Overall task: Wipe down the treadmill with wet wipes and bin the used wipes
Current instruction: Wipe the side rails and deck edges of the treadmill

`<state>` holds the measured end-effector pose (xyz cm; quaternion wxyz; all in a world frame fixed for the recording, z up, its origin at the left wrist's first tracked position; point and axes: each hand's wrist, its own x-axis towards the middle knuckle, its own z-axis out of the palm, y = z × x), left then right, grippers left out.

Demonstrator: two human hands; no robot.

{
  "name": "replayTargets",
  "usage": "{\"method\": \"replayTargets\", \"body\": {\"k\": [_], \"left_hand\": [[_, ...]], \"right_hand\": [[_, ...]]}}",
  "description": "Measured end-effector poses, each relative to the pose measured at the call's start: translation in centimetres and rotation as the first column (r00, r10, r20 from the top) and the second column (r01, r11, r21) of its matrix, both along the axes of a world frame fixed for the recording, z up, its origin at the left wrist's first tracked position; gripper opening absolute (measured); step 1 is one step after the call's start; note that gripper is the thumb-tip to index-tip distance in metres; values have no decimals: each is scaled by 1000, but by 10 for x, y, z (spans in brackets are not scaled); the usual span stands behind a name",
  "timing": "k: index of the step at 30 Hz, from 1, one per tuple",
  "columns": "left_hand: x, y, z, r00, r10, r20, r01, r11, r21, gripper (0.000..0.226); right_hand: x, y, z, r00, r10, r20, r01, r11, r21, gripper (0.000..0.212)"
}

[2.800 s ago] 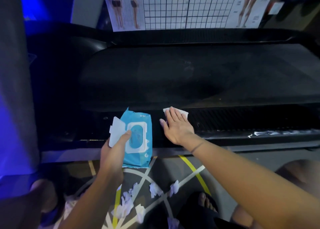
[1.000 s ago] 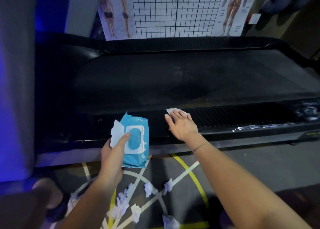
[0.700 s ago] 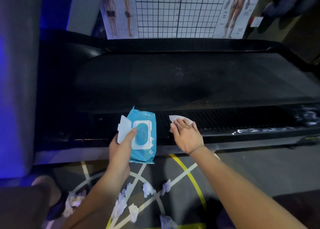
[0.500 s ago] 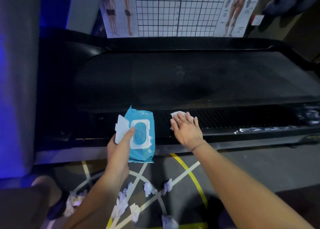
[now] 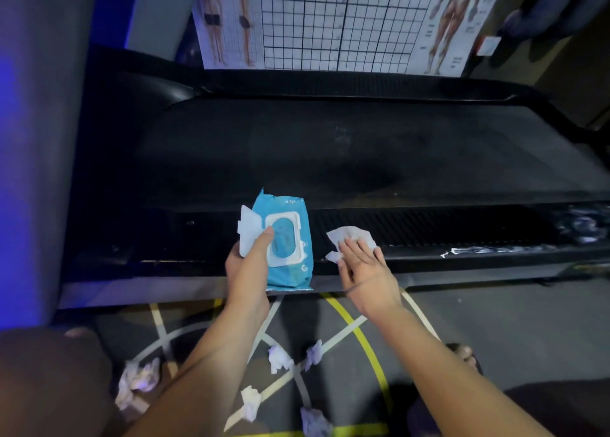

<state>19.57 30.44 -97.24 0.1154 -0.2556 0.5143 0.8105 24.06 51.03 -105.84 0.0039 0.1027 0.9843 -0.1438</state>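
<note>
Drawn back slightly toward the near edge of the treadmill [image 5: 330, 159], right hand [image 5: 363, 268], with more wipe [image 5: 350, 233] bared ahead of it. Left hand [image 5: 246, 265] curled round a soft blue pack [image 5: 287, 238], stiff lid flipped open. Thin, limp, creased wipe on the ribbed black side rail [image 5: 445, 232], pinned under the right hand's straight fingers. Could bunch or snag on those ribs and slip free. Balled wipes [image 5: 279, 359] on the floor [image 5: 495, 321], unbinned.

Right hand [image 5: 363, 265] presses wipe [image 5: 346, 235] on treadmill [image 5: 330, 159] rail; left hand [image 5: 247, 265] grips wipes pack [image 5: 292, 265].
</note>
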Motion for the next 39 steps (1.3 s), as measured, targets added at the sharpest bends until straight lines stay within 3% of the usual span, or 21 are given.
{"method": "replayTargets", "body": {"k": [4,7,9,12,14,19,24,28,33,36,38,39], "left_hand": [[-1,-11,-5,1000,7,-8,-7,999,-36,23],[-3,-21,-10,999,34,-16,-35,998,-62,37],[-4,-27,-15,999,44,-13,-45,996,-83,33],[-3,-32,-18,999,42,5,-41,995,-94,23],[-3,-32,-19,999,34,15,-32,995,-96,30],[-4,-25,-16,1000,28,-8,-29,996,-90,21],[-7,-8,-11,1000,28,-5,-28,995,-96,41],[-5,2,-17,999,32,20,-30,995,-93,24],[-9,12,-12,998,39,47,-35,996,-77,20],[-15,17,-5,998,34,47,-30,997,-73,20],[-19,20,0,998,49,40,-46,996,-76,22],[-21,21,2,998,56,38,-53,995,-81,25]], "right_hand": [[3,-17,-8,969,18,-245,18,990,143,59],[5,-6,-22,936,81,-343,-47,993,107,50],[-1,-1,-21,945,104,-311,-89,994,62,49],[-28,-4,-11,978,158,-134,-152,987,50,55],[-47,-6,-5,982,180,-58,-174,980,92,57],[-71,-14,7,997,52,51,-52,999,5,55],[-71,-16,9,994,51,92,-50,999,-16,56],[-88,-17,9,983,-49,176,55,998,-29,59],[-67,-9,2,995,6,96,-10,999,43,56],[-46,-11,-7,995,76,71,-76,997,6,65],[-27,-10,-10,993,118,-5,-118,993,33,74],[-15,-8,-12,989,134,-65,-129,989,70,67]]}}
